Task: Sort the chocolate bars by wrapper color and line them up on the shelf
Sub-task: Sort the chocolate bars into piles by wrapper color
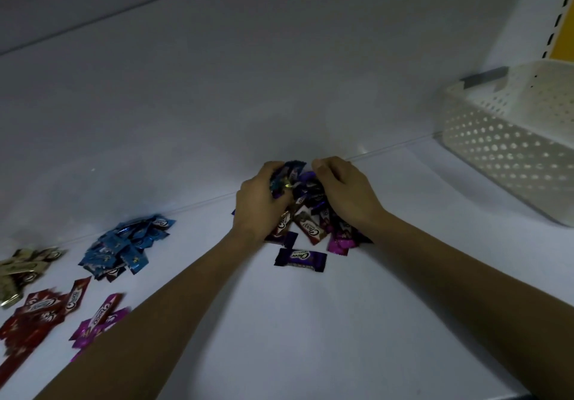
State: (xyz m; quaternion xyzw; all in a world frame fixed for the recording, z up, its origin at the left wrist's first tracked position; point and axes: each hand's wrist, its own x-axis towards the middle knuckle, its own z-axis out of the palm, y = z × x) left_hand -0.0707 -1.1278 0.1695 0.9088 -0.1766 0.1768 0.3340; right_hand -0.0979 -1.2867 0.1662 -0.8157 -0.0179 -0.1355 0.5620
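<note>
The left hand (257, 204) and right hand (346, 191) close their grip on the unsorted pile (310, 222) from either side at mid-frame on the shelf (310, 322), with the blue pile (127, 244) at lower left, nearer the left hand.

Both bare forearms reach forward and converge on the mixed pile of bars (310, 227). The left forearm (174, 291) comes in from the pile's near left and the right forearm (450, 263) from its near right. The left hand (259, 204) lies on the pile's left side, back upward, its fingers curled round a bunch of bars. The right hand (344, 191) lies on the pile's right side, knuckles raised, fingers curled down into the bars. The two hands' fingertips come close together above the pile's far edge.
</note>
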